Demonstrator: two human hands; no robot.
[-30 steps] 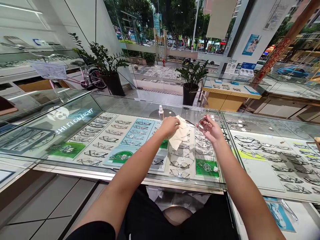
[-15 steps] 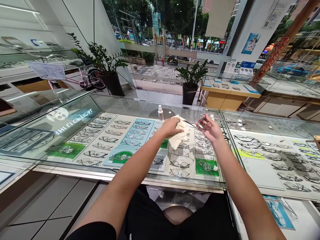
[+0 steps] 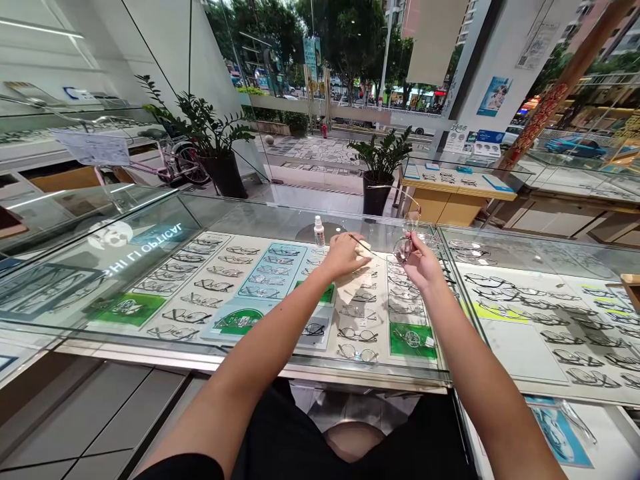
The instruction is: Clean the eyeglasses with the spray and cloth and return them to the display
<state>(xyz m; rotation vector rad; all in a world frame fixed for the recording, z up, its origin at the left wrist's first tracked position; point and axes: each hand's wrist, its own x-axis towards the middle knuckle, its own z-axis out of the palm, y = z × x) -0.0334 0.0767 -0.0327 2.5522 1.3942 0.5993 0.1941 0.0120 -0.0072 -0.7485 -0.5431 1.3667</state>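
While one hand [image 3: 345, 257] grips one cloth [image 3: 356, 283], another holds one eyeglasses frame [image 3: 404, 248].

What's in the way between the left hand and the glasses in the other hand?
Nothing visible blocks it. The side arm of the glasses crosses the gap, and the left hand has a pale cloth.

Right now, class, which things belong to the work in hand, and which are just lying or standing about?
In use:
- eyeglasses, in the right hand
- pale cloth, in the left hand
- small white bottle, probably, standing nearby

Just about:
- rows of frames under glass
- two potted plants
- bicycle
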